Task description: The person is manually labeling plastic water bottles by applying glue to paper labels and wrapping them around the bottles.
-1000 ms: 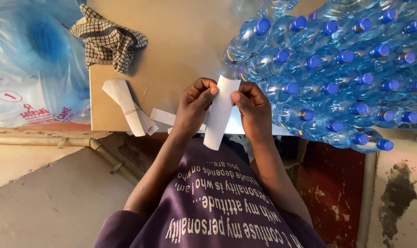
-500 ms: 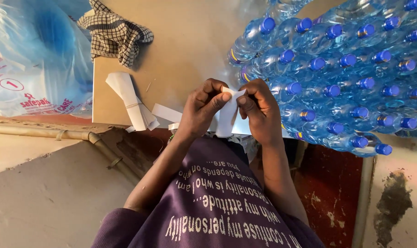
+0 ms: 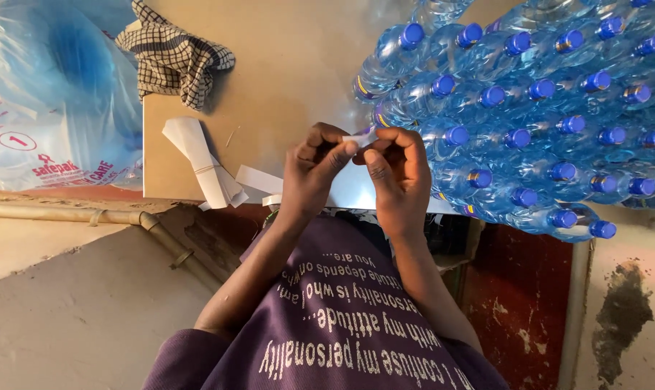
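- Paper strip [image 3: 361,137]: one small white piece, mostly hidden, pinched between both hands just above the near edge of the table, beside the bottles.
- Left hand [image 3: 313,170]: fingers curled tight, thumb and forefinger closed on the left end of the strip.
- Right hand [image 3: 394,173]: also closed narrow, fingertips gripping the right end of the same strip; the two hands nearly touch at the fingertips.
- Table [image 3: 284,65]: one flat tan surface, its near edge running across the middle of the view, above the person's lap.
- Water bottles [image 3: 530,115]: a large packed stack of clear blue bottles with blue caps lying on their sides, caps towards the viewer, filling the far right (roughly thirty caps in view; the stack runs past the frame, so an exact count cannot be given).
- Rolled paper bundle [image 3: 201,162]: one white roll bound round its middle with a band, lying on the table left of the hands.
- Loose paper strips [image 3: 259,179]: at least two flat white pieces on the table's near edge, partly hidden behind the left hand.
- Checked cloth [image 3: 174,54]: one crumpled black-and-white cloth on the far left part of the table.
- Plastic bag [image 3: 46,94]: one pale blue translucent bag with red printing, at the far left, off the table.
- Purple shirt [image 3: 342,325]: worn by the person, with white lettering, filling the near centre.
- Pipe [image 3: 89,215]: one dull metal pipe running along the wall below the table at left.
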